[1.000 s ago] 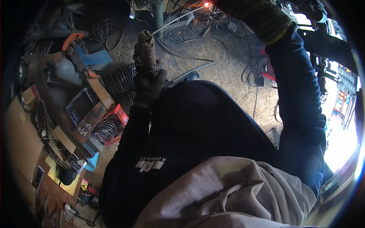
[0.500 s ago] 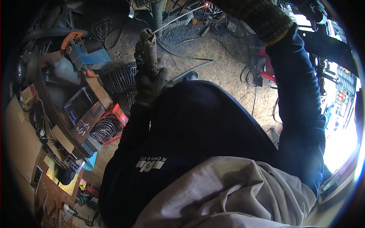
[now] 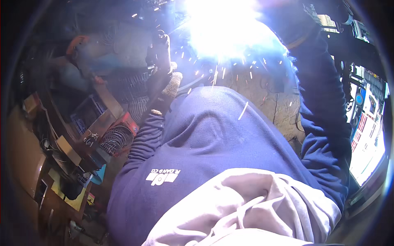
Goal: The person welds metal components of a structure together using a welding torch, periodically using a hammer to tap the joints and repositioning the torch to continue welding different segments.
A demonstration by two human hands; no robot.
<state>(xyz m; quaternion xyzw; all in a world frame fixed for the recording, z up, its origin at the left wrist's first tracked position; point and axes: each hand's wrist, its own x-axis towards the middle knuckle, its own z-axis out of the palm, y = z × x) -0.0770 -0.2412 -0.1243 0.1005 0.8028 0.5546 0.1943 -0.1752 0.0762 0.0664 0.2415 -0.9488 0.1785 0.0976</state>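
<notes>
My gloved left hand is wrapped round a welding electrode holder, which points up and away from me. A thin electrode runs from the holder's tip toward a blinding white-blue arc at the top of the view, and the glare swallows its far end. Sparks fly out around the arc and down in front of my torso. At the upper right my gloved right hand reaches to the edge of the glare. Its fingers and whatever they touch are hidden by glare and the picture's edge.
To the left are a red crate with wire coils, a dark crate, cardboard pieces and an orange curved tool part. Smoke dims that side. A dark beam crosses the right.
A bright arc with sparks and smoke has flared up where only a small red glow showed at the electrode's end. Both hands have stayed in nearly the same places.
</notes>
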